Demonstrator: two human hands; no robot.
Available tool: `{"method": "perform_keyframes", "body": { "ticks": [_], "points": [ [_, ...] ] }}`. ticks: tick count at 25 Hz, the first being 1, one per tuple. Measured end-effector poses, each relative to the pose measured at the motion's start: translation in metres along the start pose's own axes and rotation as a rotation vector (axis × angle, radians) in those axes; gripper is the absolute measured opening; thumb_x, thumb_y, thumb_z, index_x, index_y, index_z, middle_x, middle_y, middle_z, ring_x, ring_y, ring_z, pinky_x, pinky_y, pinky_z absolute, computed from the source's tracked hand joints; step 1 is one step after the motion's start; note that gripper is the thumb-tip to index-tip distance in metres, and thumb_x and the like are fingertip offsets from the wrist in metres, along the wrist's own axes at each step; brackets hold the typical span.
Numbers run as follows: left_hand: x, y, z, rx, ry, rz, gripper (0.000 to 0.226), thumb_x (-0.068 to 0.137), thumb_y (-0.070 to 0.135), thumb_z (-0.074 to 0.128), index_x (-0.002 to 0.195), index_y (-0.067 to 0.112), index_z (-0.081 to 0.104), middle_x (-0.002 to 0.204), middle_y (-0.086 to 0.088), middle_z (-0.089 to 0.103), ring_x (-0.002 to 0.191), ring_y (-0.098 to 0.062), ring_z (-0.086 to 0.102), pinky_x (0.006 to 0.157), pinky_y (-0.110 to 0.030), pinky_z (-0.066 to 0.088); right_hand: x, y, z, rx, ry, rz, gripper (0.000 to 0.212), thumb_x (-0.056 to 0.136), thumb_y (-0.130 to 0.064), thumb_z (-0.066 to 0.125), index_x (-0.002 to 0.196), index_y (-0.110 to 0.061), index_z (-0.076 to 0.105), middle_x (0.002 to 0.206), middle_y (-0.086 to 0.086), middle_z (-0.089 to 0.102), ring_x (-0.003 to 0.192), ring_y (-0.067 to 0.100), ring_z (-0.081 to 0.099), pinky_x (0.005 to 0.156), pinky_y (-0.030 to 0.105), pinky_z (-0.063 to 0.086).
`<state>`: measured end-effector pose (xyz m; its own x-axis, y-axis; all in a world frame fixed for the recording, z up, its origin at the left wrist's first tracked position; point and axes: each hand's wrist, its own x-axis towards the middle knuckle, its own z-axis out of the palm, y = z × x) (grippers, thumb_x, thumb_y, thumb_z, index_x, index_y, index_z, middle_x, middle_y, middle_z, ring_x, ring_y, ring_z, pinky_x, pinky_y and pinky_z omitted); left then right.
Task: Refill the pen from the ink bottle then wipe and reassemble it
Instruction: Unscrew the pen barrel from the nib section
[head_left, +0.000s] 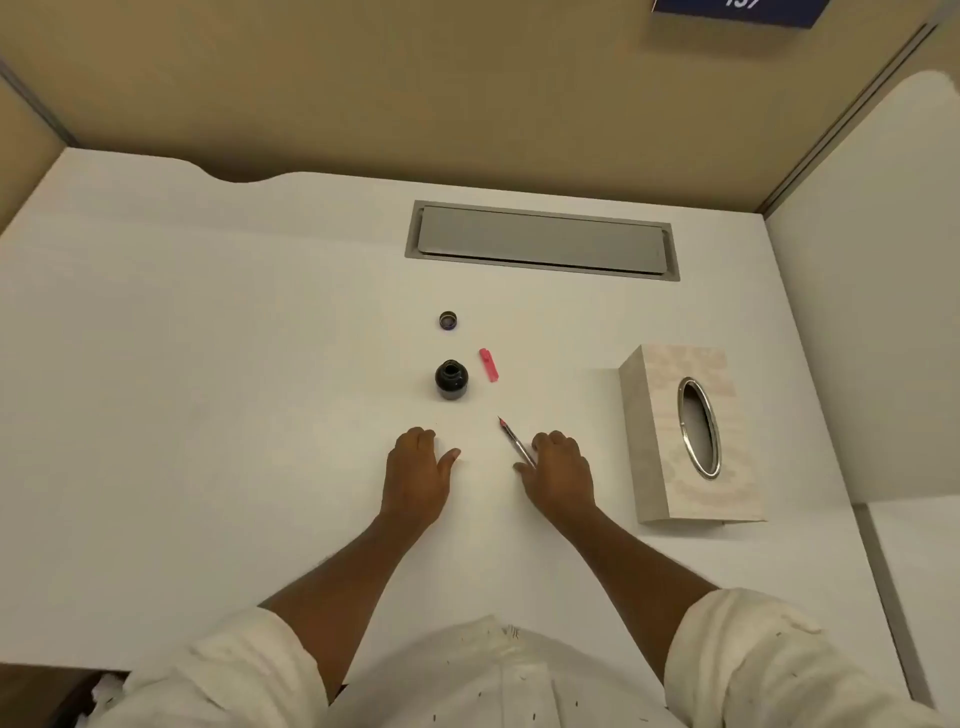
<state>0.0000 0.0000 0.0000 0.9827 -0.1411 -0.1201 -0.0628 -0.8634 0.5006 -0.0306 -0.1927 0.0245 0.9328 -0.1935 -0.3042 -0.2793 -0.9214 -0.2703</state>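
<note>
Your white desk fills most of the frame, with a grey hatch set flush into it at upper centre. At centre you have the open ink bottle, its cap just above it, a pink pen piece beside it and the pen lower right. A tissue box sits at right, and both your hands rest palm-down at lower centre.

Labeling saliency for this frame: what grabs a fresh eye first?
The two bare hands at the desk's near middle: the left hand rests flat and empty, while the right hand lies against a slim pen section, nib pointing away. Just beyond them stands an open ink bottle, with its cap farther back and a pink pen part beside it. A tissue box sits to the right.
</note>
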Motion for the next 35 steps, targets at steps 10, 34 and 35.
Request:
{"method": "perform_keyframes", "body": {
  "ticks": [10,34,35],
  "points": [
    [-0.006,0.014,0.009,-0.110,0.037,-0.013,0.046,0.090,0.031,0.056,0.125,0.001,0.052,0.130,-0.015,0.055,0.122,-0.029,0.048,0.104,-0.037,0.036,0.001,-0.017,0.002,0.297,0.093,0.145,0.017,0.090,-0.022,0.057,0.084,-0.006,0.060,0.087,0.005,0.057,0.076,0.021,0.057,0.067,0.034,0.050],
    [0.022,0.077,-0.025,-1.528,-0.229,-0.523,0.020,0.094,0.009,0.047,0.090,0.002,0.066,0.093,-0.012,0.067,0.100,-0.023,0.063,0.093,-0.029,0.048,-0.023,-0.036,-0.055,0.923,-0.166,0.310,0.023,0.066,-0.015,0.085,0.077,-0.009,0.066,0.072,0.003,0.069,0.061,0.013,0.062,0.060,0.025,0.045],
    [0.022,0.079,-0.025,-1.549,-0.219,-0.530,0.019,0.094,0.008,0.047,0.091,0.002,0.066,0.092,-0.012,0.067,0.098,-0.022,0.063,0.093,-0.029,0.048,-0.023,-0.035,-0.055,0.913,-0.140,0.326,0.032,0.061,-0.023,0.089,0.077,-0.010,0.064,0.072,0.002,0.067,0.062,0.013,0.060,0.058,0.024,0.045]
  ]
}}
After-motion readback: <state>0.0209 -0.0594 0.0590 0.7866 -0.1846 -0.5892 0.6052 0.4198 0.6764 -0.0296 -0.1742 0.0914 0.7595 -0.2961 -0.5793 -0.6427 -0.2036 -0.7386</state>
